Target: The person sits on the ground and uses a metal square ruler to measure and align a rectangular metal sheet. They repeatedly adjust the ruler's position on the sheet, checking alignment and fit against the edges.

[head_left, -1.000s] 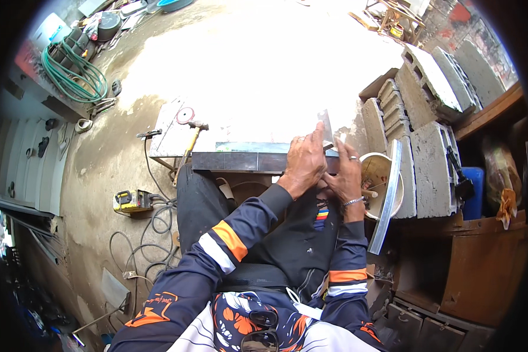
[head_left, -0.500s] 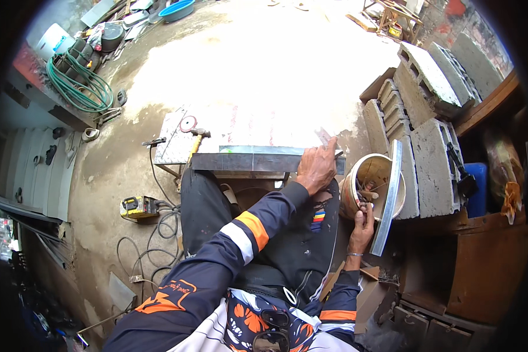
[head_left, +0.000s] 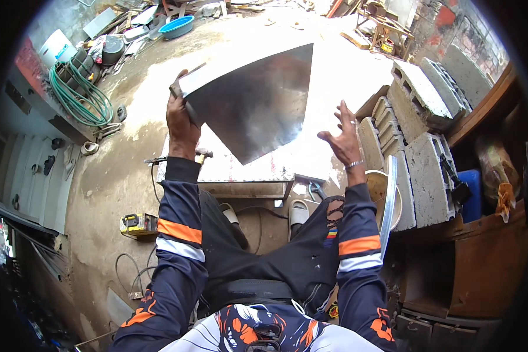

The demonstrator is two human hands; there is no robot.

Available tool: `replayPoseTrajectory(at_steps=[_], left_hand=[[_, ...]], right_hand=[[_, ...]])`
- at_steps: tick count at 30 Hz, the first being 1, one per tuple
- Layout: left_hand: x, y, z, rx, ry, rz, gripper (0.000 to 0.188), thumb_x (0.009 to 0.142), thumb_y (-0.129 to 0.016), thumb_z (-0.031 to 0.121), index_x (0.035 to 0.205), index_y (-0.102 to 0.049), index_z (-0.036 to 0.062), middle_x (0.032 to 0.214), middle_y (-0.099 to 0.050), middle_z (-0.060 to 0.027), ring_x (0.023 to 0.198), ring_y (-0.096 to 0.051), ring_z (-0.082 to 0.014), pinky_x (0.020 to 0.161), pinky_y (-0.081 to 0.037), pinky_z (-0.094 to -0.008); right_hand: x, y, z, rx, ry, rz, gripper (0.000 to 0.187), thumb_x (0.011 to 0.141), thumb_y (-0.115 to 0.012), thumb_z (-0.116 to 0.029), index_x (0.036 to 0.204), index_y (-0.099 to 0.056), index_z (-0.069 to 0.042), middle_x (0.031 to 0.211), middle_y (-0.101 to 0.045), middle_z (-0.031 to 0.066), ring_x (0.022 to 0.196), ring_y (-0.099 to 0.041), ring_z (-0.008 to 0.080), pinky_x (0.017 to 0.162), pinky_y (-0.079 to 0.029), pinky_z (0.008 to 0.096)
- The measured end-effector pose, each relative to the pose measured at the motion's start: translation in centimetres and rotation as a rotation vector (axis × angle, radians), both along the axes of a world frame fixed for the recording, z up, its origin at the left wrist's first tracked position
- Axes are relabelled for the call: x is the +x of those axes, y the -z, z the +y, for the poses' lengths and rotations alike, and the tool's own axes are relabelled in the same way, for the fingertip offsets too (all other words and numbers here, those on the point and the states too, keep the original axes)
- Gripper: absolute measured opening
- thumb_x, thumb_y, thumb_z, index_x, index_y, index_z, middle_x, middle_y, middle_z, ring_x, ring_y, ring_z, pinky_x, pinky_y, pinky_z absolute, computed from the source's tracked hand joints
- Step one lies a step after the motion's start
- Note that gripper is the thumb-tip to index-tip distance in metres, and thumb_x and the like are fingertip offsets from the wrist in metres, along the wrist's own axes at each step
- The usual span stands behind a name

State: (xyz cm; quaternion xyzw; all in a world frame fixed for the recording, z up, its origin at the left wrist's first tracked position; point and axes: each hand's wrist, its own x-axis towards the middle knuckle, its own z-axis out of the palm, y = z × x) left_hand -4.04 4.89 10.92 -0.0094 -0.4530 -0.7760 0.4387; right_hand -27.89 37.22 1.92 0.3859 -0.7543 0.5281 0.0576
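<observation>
A shiny sheet of metal (head_left: 258, 105) with a bent edge is raised and tilted above the low work table (head_left: 240, 174). My left hand (head_left: 182, 123) grips the sheet by its left edge, thumb and fingers closed round it. To the right of the sheet, apart from it, my right hand (head_left: 345, 138) is held up with fingers spread and nothing in them. A hammer (head_left: 203, 154) lies on the table just beside my left wrist, partly hidden by it.
At my right, a bucket (head_left: 398, 208) stands with a long metal strip (head_left: 388, 196) leaning across it, before stacked concrete blocks (head_left: 428, 176). A yellow-and-black boxy tool (head_left: 138, 224) and cables lie on the left floor. A green hose (head_left: 79, 94) hangs farther off.
My left hand has moved from the table's right end to the left and now holds the metal sheet up. My right hand has left the bucket, risen and opened.
</observation>
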Motion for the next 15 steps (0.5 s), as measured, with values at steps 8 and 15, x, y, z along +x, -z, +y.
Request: replayPoseTrajectory(at_steps=[8, 15], left_hand=[[6.4, 13.3, -2.4, 0.375, 0.104, 0.291, 0.045, 0.108, -0.047, 0.024, 0.145, -0.055, 0.0014, 0.138, -0.066, -0.0171, 0.123, -0.068, -0.0307, 0.1, -0.059, -0.0451], [7.9, 20.4, 0.4, 0.48, -0.132, 0.204, 0.041, 0.105, -0.054, 0.024, 0.139, -0.06, 0.0022, 0.132, -0.069, -0.0141, 0.106, -0.073, -0.0283, 0.083, -0.065, -0.0439]], right_hand=[[-3.1, -6.5, -12.9, 0.273, -0.357, 0.074, 0.108, 0.062, -0.095, -0.061, 0.151, -0.058, -0.013, 0.143, -0.06, 0.0163, 0.133, -0.058, 0.0326, 0.112, -0.048, 0.044], [-2.0, -5.0, -14.3, 0.523, -0.49, -0.053, 0.084, 0.064, -0.097, -0.05, 0.131, -0.071, -0.006, 0.125, -0.071, 0.0149, 0.117, -0.068, 0.0313, 0.103, -0.054, 0.0411]])
